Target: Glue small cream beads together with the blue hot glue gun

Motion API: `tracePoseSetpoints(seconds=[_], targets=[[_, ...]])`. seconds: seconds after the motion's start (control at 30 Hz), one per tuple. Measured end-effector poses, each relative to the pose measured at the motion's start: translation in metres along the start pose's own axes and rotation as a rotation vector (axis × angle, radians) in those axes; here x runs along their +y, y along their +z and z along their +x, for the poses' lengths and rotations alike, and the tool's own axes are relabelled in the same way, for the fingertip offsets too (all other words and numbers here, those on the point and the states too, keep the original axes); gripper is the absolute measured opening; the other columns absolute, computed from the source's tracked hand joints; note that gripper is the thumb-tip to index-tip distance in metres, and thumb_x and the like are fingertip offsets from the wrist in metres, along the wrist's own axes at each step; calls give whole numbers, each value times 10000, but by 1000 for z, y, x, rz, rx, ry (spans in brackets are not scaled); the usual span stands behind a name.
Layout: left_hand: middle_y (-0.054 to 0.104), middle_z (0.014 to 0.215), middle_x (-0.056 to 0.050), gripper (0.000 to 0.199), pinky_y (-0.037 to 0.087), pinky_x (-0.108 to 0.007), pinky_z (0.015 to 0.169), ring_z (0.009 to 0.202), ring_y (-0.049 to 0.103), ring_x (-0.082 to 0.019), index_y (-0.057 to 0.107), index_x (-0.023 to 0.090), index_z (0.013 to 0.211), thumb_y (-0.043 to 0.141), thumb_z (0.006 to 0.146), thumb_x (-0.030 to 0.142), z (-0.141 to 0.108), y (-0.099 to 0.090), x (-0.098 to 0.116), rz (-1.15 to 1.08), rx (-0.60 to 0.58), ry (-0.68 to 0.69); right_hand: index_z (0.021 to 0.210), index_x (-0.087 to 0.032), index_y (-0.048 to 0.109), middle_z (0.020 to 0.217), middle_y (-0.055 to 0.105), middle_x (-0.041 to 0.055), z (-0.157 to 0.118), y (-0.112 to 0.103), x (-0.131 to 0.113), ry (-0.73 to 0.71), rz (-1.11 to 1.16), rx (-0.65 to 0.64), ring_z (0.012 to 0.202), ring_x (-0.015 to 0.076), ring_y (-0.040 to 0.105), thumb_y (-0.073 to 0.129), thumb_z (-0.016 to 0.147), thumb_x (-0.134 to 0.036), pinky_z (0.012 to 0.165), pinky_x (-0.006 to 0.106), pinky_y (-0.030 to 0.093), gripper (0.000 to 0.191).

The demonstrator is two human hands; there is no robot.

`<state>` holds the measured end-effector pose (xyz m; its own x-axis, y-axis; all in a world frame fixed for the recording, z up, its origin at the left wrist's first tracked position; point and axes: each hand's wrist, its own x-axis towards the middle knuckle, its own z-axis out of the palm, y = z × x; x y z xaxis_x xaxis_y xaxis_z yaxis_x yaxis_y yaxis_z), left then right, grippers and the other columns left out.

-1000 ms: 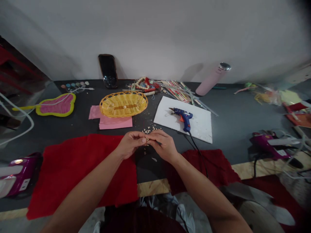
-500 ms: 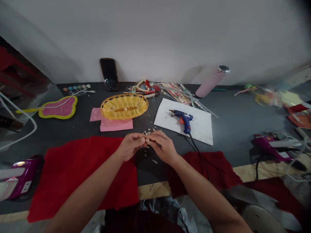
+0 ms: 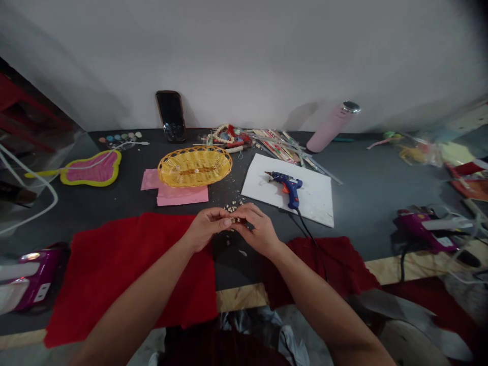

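The wall [image 3: 244, 61] is grey; the table [image 3: 358, 188] dark grey; the basket [image 3: 193, 175] yellow with a brown strip in an open weave; the cards [image 3: 183, 195] pink; the board [image 3: 316, 190] white; the glue gun [image 3: 292, 187] blue with an orange trigger [image 3: 285, 188]; the cloths [image 3: 133, 269] red; the bottle [image 3: 330, 127] pink, silver-topped.

Plain grey wall [image 3: 244, 61] behind dark tabletop [image 3: 366, 203] (pale edge [image 3: 242, 298], rather worn-looking).
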<state>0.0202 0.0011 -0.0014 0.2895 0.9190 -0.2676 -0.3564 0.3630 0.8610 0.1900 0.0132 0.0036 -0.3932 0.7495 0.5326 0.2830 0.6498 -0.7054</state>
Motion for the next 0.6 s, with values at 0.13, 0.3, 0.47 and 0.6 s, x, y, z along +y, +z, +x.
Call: tracePoseSetpoints(seconds=[0.13, 0.3, 0.47, 0.6], targets=[[616, 688, -8, 185, 380, -213, 625, 640, 521, -85, 683, 122, 749, 732, 676, 285, -1, -2, 0, 89, -21, 36, 958, -216, 642, 868, 636, 56, 0, 1, 0, -21, -21, -8, 814, 145, 608, 569, 834, -167, 733, 292, 535, 151], [603, 675, -5, 197, 370, -220, 622, 636, 505, -91, 673, 120, 703, 732, 671, 306, -2, -1, 0, 122, -15, 54, 935, -200, 647, 850, 640, 60, 0, 3, 1, -28, -28, -8, 802, 142, 608, 563, 838, -156, 728, 282, 534, 136], [614, 672, -16, 210, 384, -224, 619, 632, 524, -99, 681, 117, 709, 749, 651, 308, -2, -1, 1, 86, -1, 38, 958, -211, 645, 858, 637, 58, -1, 4, 0, -8, -3, 1, 818, 147, 609, 557, 844, -160, 743, 290, 538, 153], [638, 674, -39, 254, 418, -239, 629, 628, 559, -115, 702, 116, 777, 738, 663, 340, -2, -2, 0, 7, -5, 2, 1044, -238, 630, 911, 633, 60, -1, 2, -2, 8, 11, -12, 844, 145, 603, 528, 865, -165, 766, 297, 534, 219]])
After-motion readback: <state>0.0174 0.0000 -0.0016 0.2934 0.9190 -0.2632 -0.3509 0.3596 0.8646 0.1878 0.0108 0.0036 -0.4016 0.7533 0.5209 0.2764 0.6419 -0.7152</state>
